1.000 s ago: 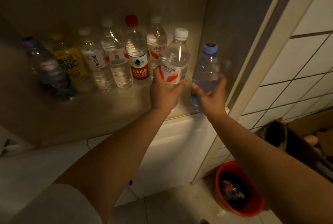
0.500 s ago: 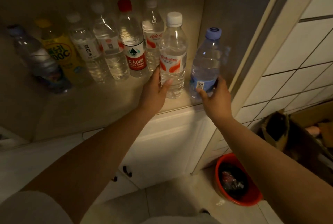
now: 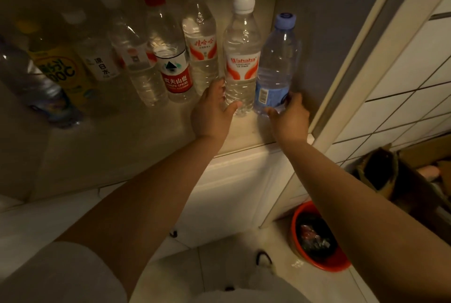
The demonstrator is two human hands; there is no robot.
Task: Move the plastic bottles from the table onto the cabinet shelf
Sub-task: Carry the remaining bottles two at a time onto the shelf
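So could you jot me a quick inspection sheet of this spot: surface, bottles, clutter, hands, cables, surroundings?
Surface: cabinet shelf, dimly lit, bottles standing in a row.
Job's things: Wahaha bottle and blue-capped bottle upright at the right end; red-capped Nongfu Spring bottle and yellow-label bottle further left.
Clutter: red bucket on the floor, holding rubbish.
Hands: left hand grips the Wahaha bottle's base; right hand grips the blue-capped bottle's base.
Cables: nothing seen.
Surroundings: white tiled wall, cardboard box.

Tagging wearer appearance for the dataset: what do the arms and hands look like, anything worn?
Both forearms are bare. The left hand and right hand show no gloves, rings or watch. A light grey short sleeve covers the left upper arm. The right upper arm is out of frame.
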